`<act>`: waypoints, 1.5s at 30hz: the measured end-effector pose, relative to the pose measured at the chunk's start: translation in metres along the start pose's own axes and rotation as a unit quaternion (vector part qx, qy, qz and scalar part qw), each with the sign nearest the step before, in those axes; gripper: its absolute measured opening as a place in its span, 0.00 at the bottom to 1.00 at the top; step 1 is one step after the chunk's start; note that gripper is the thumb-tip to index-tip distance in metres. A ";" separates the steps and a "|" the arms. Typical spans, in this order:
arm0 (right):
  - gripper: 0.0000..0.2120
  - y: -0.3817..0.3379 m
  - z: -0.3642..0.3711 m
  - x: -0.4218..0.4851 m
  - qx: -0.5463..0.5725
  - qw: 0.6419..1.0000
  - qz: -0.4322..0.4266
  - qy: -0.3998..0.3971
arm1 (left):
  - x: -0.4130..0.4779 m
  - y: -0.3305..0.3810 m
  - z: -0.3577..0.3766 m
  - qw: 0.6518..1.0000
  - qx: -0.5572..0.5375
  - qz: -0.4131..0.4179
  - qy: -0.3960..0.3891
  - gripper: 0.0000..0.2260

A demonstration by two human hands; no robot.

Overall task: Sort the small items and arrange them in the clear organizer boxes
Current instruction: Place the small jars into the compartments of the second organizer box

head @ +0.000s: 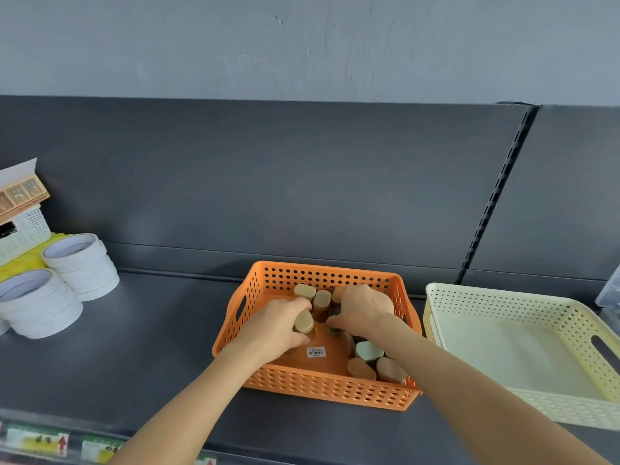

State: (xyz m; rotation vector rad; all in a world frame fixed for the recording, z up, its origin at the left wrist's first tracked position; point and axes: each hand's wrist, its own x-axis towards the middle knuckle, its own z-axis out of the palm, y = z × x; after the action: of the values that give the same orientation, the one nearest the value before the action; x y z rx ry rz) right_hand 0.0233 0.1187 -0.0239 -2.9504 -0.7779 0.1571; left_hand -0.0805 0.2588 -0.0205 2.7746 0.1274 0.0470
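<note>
An orange perforated basket [255, 290] sits on the dark shelf and holds several small jars with tan, rounded lids. My left hand [271, 330] is inside it, fingers curled round one tan-lidded jar [304, 321]. My right hand [360, 308] reaches in beside it, fingers curled down over jars at the back; what it holds is hidden under the hand. Two upright jars [313, 297] stand at the back between my hands. More jars, one with a pale green lid [368, 351], lie in the basket's near right corner.
A cream perforated tray [503, 300] with nothing visible in it stands right of the basket. Two stacks of white tape rolls [60, 283] stand at the left, with a white basket [23, 229] behind them. The shelf's back panel rises close behind; price labels line the front edge.
</note>
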 end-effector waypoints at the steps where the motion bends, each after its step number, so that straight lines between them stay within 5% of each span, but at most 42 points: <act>1: 0.13 0.000 0.000 -0.001 0.024 1.000 0.004 -0.003 | 0.000 0.000 0.000 1.000 -0.002 0.001 -0.001 0.25; 5: 0.07 0.006 -0.012 -0.008 0.189 0.981 0.046 0.004 | 0.002 -0.001 -0.003 1.000 -0.020 0.006 0.007 0.26; 9: 0.08 0.016 -0.030 -0.020 0.371 0.924 0.082 0.034 | 0.007 0.001 -0.008 0.999 -0.040 0.020 0.021 0.26; 14: 0.17 0.033 -0.036 -0.041 0.573 0.806 0.141 0.051 | 0.012 0.007 -0.012 0.996 -0.068 0.050 0.039 0.22; 25: 0.11 0.066 -0.041 -0.100 0.843 0.484 0.225 0.066 | 0.028 0.050 -0.010 0.981 -0.119 0.149 0.046 0.27; 32: 0.15 0.107 -0.046 -0.152 0.893 0.364 0.245 0.096 | 0.031 0.110 0.000 0.968 -0.140 0.207 0.030 0.26; 40: 0.21 0.192 -0.040 -0.219 0.903 0.331 0.239 0.134 | 0.037 0.221 0.036 0.949 -0.157 0.273 -0.009 0.26; 45: 0.15 0.268 -0.036 -0.267 0.884 0.348 0.272 0.152 | 0.030 0.311 0.074 0.941 -0.177 0.286 -0.031 0.27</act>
State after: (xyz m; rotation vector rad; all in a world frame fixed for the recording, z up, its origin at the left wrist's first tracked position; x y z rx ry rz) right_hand -0.0733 -0.2478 0.0027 -0.7773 0.4688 0.2237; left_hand -0.0211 -0.0537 0.0221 2.3568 -0.6420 0.1162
